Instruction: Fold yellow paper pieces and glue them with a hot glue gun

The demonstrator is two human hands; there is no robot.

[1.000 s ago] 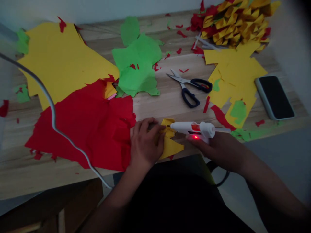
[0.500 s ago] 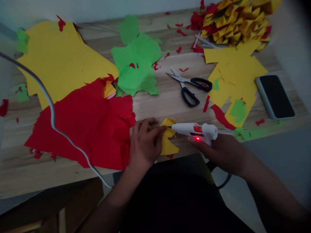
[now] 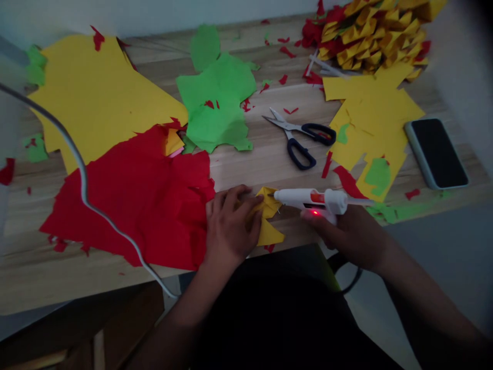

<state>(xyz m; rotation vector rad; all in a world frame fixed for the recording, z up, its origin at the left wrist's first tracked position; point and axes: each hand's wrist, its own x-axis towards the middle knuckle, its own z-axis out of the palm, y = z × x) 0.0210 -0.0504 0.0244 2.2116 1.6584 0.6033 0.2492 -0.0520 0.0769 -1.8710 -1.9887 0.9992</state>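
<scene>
At the table's front edge my left hand (image 3: 233,223) presses down on a folded piece of yellow paper (image 3: 270,205), its fingers on the paper's left side. A second flap of yellow paper (image 3: 270,234) sticks out just below. My right hand (image 3: 356,234) is wrapped round a white hot glue gun (image 3: 321,199) with a red light lit on it. The gun's nozzle points left, its tip at the folded paper close to my left fingertips. A clear glue stick (image 3: 360,202) pokes out of the gun's back end.
Scissors (image 3: 298,134) lie spread beyond the gun. Sheets of red paper (image 3: 131,200), yellow paper (image 3: 96,97) and green paper (image 3: 219,103) cover the left and middle. A phone (image 3: 439,154) rests at right. Behind it sits a folded yellow paper piece (image 3: 373,36). A cable (image 3: 82,180) crosses the left side.
The glue gun has risen slightly in view, its tip moving a little right and up along the folded yellow paper. My left hand has barely moved.
</scene>
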